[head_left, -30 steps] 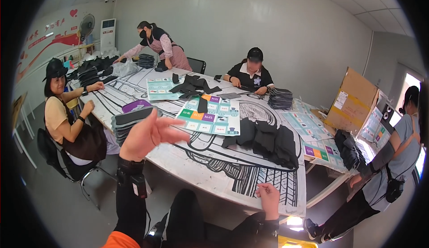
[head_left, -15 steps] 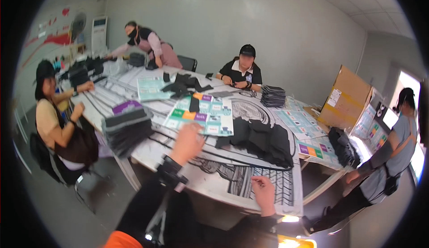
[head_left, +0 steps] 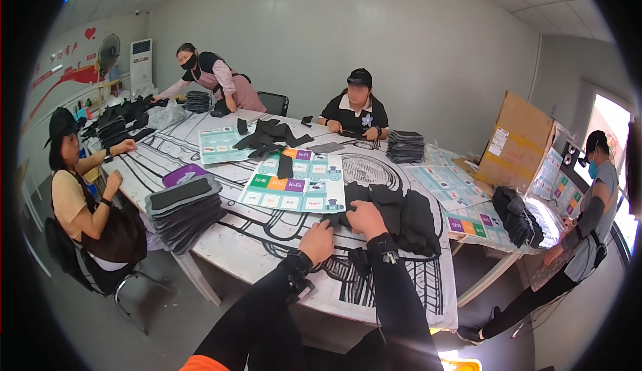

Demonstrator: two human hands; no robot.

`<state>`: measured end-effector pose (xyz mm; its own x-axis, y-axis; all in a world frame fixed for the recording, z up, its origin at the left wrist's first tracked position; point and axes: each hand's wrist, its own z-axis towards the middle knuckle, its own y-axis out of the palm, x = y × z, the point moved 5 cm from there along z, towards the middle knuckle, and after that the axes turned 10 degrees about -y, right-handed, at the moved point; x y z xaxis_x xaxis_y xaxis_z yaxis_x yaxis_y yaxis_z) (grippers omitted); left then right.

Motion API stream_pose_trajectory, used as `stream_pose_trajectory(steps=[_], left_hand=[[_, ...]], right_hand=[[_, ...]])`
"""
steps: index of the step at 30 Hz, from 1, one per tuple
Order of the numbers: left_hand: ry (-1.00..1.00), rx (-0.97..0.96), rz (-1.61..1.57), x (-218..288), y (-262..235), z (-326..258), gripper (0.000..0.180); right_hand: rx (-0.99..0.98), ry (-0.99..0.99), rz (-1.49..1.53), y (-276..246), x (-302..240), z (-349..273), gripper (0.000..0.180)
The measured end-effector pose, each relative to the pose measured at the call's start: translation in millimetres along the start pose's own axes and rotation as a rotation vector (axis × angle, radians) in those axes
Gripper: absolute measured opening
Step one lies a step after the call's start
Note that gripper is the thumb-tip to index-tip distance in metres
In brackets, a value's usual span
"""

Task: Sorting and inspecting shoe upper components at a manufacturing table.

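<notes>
left hand (head_left: 316,242) and right hand (head_left: 367,220) have drawn together at the left end of the black cloth pile (head_left: 418,224), laid on the table (head_left: 251,247) likely for easy reach; i can't tell whether either pinches anything. just beyond lies a printed sheet (head_left: 267,200), with a stack of dark pads (head_left: 180,207) well left, probably kept apart for tidiness.

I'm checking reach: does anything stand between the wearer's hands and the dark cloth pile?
Nothing visible does. The right hand is at the left end of the dark cloth pile, the left hand close beside it; the printed sheet lies beyond them.
</notes>
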<state>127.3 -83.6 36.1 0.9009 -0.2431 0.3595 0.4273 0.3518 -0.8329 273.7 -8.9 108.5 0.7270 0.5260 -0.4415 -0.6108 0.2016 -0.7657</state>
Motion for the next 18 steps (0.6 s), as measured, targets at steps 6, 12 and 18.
stream_pose_trajectory(steps=[6,12,18], left_hand=[[-0.023,0.07,-0.203,-6.4,-13.3,-5.6,0.031],[-0.146,0.109,-0.306,12.6,-55.4,-29.1,0.039],[-0.081,0.309,-0.348,54.3,-133.5,-57.5,0.044]], right_hand=[[-0.08,0.101,-0.148,18.6,3.0,21.6,0.032],[0.269,-0.024,0.174,-25.6,-7.0,11.3,0.029],[0.378,0.146,0.546,-94.1,27.4,-6.0,0.033]])
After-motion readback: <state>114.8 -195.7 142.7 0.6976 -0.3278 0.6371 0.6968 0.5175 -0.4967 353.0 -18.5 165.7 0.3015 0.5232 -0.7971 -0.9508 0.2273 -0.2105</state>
